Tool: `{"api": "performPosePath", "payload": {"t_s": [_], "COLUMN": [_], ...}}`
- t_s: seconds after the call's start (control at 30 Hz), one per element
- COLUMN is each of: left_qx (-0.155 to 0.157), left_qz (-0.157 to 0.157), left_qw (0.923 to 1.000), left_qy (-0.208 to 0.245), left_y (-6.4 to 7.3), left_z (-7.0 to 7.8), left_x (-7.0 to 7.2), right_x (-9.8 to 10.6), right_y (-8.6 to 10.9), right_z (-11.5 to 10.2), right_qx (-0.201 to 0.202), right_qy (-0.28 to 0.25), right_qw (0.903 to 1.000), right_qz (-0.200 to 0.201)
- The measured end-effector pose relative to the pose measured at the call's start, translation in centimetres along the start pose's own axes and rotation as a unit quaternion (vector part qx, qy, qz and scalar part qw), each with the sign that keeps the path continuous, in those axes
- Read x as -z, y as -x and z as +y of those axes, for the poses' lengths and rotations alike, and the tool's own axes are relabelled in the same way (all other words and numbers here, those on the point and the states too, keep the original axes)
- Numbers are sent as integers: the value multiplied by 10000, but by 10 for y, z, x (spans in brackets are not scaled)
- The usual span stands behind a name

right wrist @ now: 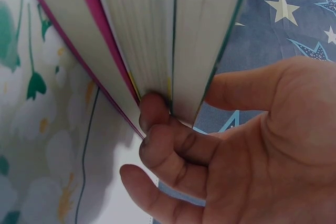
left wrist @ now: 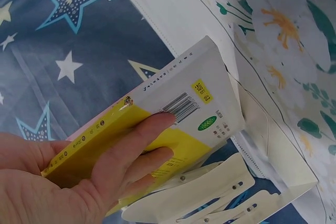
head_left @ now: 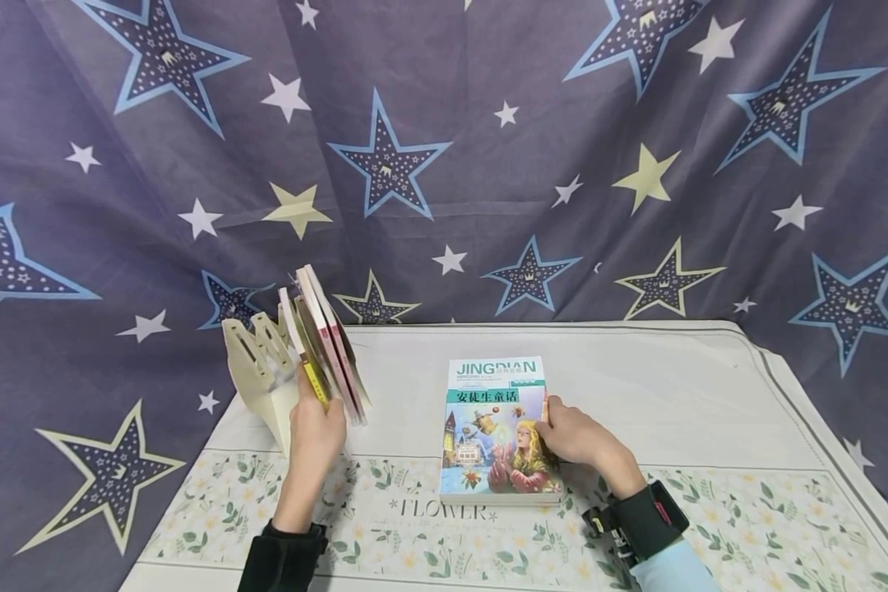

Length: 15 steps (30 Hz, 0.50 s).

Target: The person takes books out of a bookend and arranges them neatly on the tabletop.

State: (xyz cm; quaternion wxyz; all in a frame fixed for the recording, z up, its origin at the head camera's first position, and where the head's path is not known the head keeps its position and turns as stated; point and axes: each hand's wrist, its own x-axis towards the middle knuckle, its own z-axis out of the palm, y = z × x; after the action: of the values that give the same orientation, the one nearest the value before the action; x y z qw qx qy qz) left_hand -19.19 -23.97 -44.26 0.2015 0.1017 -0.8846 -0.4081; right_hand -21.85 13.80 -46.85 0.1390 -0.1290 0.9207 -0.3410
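Observation:
My left hand [head_left: 318, 429] grips an upright book with a yellow spine [left wrist: 94, 137], its fingers spread on the white-and-yellow back cover. More thin books [head_left: 330, 337] with pale page edges and pink spines stand leaning just right of it. Beside that hand is a cream bookend [head_left: 255, 370] with slotted sides. My right hand [head_left: 580, 436] holds the right edge of a fairy-tale book [head_left: 492, 427] with a teal title, thumb on the cover. In the right wrist view, its fingertips [right wrist: 155, 111] reach in under this top book [right wrist: 202, 40], with other thick books [right wrist: 139, 30] stacked beneath.
A white table cover [head_left: 636, 378] with a floral band [head_left: 770, 518] lies under everything. Behind the table hangs a dark curtain [head_left: 488, 189] patterned with stars. Dark straps [head_left: 647, 522] with cameras circle the wrists.

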Motion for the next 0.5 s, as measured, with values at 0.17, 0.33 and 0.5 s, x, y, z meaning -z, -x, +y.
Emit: {"api": "performPosePath", "payload": {"t_s": [0.17,0.33,0.5], "left_qx": [-23,3,-11], "left_qz": [45,28,60], "left_qw": [10000,10000,10000], "left_qy": [-32,-28,-43], "left_y": [1,4,6], "left_z": [1,4,7], "left_x": [0,2,4], "right_x": [0,0,1], "right_y": [0,0,0], "right_z": [0,-1,0], "right_qx": [0,-11,-27], "right_qy": [-10,-23,-29], "right_qw": [10000,10000,10000], "right_qz": [-9,-11,-22]}}
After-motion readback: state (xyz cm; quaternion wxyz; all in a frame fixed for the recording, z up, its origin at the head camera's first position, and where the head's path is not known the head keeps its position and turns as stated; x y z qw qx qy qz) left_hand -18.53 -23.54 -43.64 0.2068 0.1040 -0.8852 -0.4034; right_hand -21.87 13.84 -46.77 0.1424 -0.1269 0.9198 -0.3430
